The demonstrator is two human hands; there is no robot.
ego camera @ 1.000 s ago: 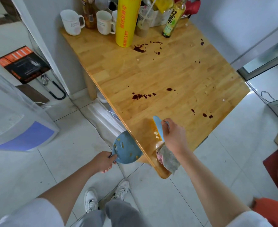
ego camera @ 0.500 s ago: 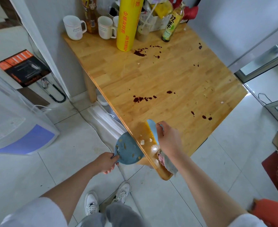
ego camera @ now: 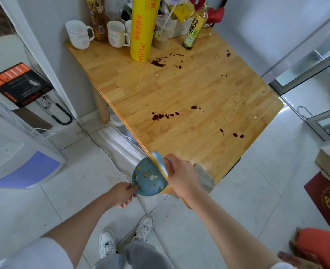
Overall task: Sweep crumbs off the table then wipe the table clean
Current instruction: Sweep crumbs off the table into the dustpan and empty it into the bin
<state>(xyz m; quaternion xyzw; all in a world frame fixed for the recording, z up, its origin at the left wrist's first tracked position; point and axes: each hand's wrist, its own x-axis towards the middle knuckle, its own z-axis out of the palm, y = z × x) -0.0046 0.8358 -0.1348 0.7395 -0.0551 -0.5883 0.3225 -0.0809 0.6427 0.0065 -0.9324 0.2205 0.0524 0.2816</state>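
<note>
A wooden table (ego camera: 181, 90) carries dark red stains (ego camera: 158, 116) and pale crumbs (ego camera: 236, 108) near its right edge. My left hand (ego camera: 122, 195) grips the handle of a blue dustpan (ego camera: 147, 179), held just below the table's near-left edge; several crumbs lie in it. My right hand (ego camera: 181, 175) holds a blue scraper (ego camera: 160, 163) at that edge, right above the pan. A grey cloth (ego camera: 205, 178) lies on the table corner beside my right wrist.
At the table's far end stand white mugs (ego camera: 78, 34), a yellow wrap roll (ego camera: 142, 28), a green-labelled bottle (ego camera: 194, 29) and other clutter. On the floor are a white appliance (ego camera: 14, 152) at left, boxes at right and an orange item (ego camera: 319, 245) near my right arm.
My right hand has drawn the scraper leftward to the table edge, pushing crumbs into the dustpan. The cloth, earlier under that hand, now lies uncovered on the corner.
</note>
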